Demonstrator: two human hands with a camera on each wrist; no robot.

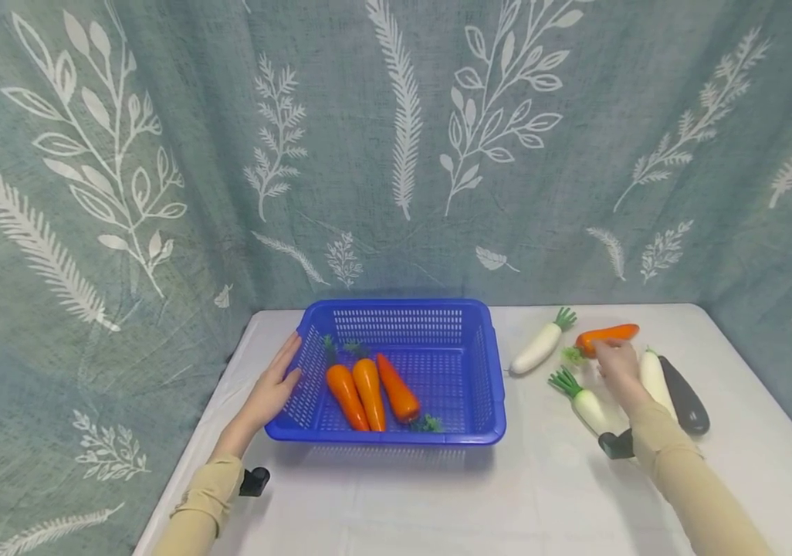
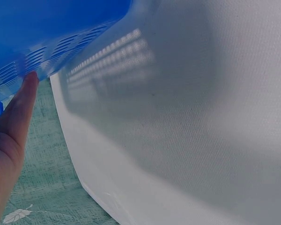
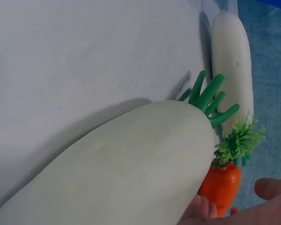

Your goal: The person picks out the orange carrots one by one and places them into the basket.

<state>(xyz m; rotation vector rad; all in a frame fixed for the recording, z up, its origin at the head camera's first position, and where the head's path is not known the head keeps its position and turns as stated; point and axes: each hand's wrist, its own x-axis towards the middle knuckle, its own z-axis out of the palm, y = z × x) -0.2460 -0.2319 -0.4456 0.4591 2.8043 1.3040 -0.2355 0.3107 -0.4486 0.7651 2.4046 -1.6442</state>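
A blue plastic basket [image 1: 396, 438] holds three orange carrots, among them a carrot [image 1: 397, 388] lying apart from the other two. My left hand [image 1: 272, 390] rests with extended fingers against the basket's left side; in the left wrist view a digit [image 2: 29, 89] touches its slotted wall. On the right, my right hand [image 1: 618, 367] is at another carrot [image 1: 614, 333] with a leafy green top. The right wrist view shows the thumb [image 3: 271, 188] apart from that carrot [image 3: 223, 185] and the other fingers on its opposite side, partly hidden by a white radish [image 3: 126, 159].
A second white radish [image 1: 536, 349] lies between the basket and the carrot. Beside my right wrist are a pale long vegetable [image 1: 656, 378] and a dark eggplant [image 1: 686, 395]. The white table [image 1: 438, 502] meets a green leaf-patterned curtain [image 1: 368, 154] at the back and sides.
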